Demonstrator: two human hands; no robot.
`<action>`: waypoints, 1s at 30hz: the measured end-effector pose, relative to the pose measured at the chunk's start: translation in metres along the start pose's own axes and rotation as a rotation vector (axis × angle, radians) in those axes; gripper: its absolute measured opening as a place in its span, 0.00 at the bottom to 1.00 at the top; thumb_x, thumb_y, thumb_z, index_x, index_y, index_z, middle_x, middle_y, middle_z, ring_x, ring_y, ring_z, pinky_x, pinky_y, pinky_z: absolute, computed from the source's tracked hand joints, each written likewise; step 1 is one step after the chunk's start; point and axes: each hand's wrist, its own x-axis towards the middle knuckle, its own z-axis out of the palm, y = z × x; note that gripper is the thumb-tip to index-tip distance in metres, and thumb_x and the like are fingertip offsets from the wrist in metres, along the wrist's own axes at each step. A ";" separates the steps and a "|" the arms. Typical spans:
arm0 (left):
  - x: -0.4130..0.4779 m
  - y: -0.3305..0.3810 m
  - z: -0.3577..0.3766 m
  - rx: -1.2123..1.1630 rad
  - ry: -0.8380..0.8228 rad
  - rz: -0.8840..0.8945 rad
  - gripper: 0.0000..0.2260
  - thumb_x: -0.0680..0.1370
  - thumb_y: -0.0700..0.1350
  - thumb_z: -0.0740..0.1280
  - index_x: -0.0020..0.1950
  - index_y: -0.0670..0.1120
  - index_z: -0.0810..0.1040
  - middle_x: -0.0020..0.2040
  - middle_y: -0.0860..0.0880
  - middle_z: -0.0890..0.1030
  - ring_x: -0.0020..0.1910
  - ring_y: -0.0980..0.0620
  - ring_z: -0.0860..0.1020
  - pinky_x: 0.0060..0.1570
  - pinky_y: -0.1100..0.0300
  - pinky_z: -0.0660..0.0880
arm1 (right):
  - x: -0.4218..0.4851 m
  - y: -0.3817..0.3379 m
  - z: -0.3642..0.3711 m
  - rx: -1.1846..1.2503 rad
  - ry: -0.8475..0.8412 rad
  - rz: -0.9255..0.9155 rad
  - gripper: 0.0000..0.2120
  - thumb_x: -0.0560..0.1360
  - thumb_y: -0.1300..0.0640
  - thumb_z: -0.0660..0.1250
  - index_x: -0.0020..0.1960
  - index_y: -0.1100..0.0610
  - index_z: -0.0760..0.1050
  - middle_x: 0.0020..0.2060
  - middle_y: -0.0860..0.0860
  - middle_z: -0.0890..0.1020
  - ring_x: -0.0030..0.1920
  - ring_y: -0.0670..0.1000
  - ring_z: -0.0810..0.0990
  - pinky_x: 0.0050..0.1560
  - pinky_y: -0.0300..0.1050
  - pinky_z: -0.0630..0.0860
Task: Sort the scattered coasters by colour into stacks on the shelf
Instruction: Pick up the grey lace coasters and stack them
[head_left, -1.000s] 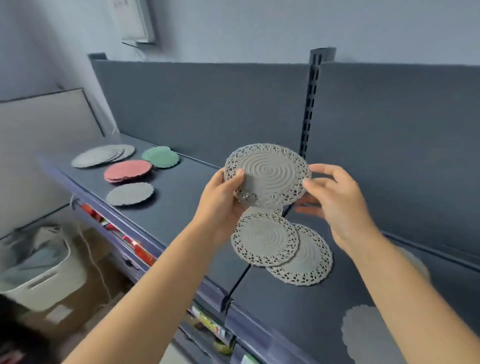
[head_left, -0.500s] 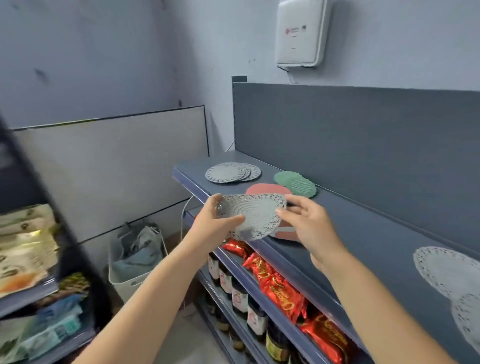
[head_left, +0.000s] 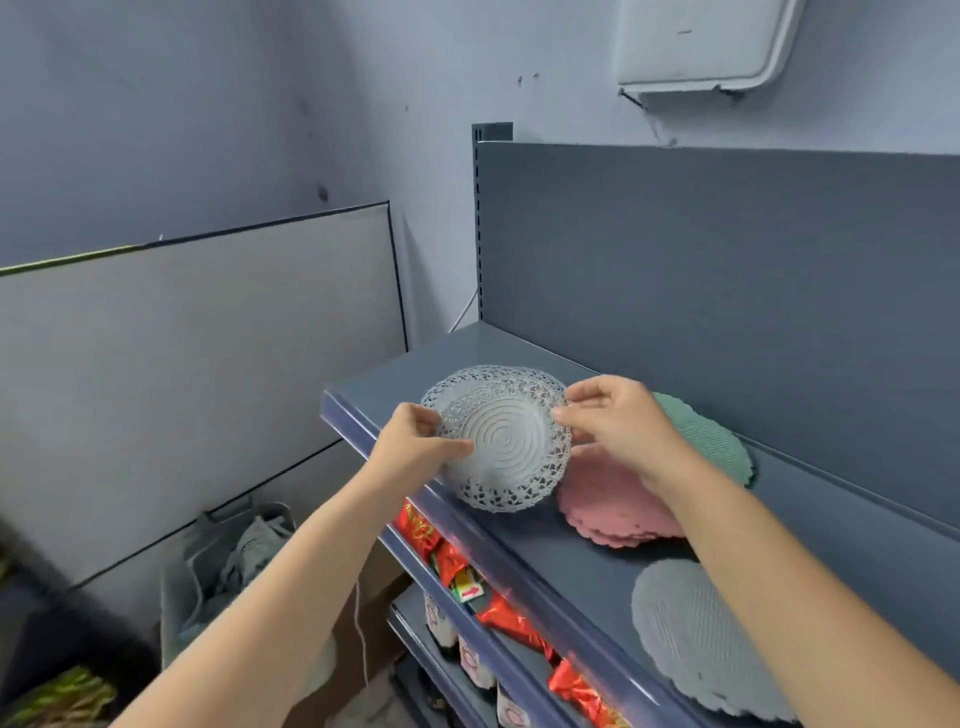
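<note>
Fingers (head_left: 563, 414) of both hands pinch opposite rims of a grey lace coaster (head_left: 504, 441), the left hand (head_left: 415, 441) on its left edge and the right hand (head_left: 618, 426) on its right, holding it tilted just above the left end of the shelf (head_left: 545, 561). Sorting looks well under way: a pink stack (head_left: 613, 504) and a green stack (head_left: 701, 436) already lie beside it, and a plain grey coaster (head_left: 691, 639) lies nearer the front. This lace one is not yet laid down, and whether others wait out of view cannot be told.
</note>
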 end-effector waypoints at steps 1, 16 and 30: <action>0.018 0.003 0.000 0.041 -0.021 0.012 0.25 0.70 0.42 0.76 0.62 0.44 0.69 0.54 0.48 0.76 0.46 0.51 0.78 0.49 0.55 0.79 | 0.015 -0.002 0.003 -0.032 0.009 0.006 0.11 0.72 0.61 0.71 0.53 0.58 0.75 0.46 0.54 0.79 0.41 0.49 0.78 0.39 0.44 0.80; 0.173 0.014 0.022 0.742 -0.369 0.684 0.20 0.75 0.54 0.66 0.65 0.49 0.72 0.62 0.50 0.76 0.61 0.46 0.72 0.60 0.53 0.68 | 0.078 -0.001 0.044 -0.549 0.345 0.185 0.12 0.73 0.50 0.70 0.54 0.54 0.77 0.51 0.46 0.81 0.49 0.48 0.79 0.52 0.41 0.73; -0.062 0.074 0.145 0.591 -0.755 1.309 0.23 0.74 0.61 0.63 0.61 0.47 0.69 0.55 0.50 0.78 0.57 0.45 0.74 0.54 0.52 0.69 | -0.213 0.003 -0.034 -1.005 0.723 0.643 0.21 0.77 0.46 0.62 0.67 0.50 0.67 0.63 0.48 0.73 0.62 0.52 0.74 0.58 0.50 0.73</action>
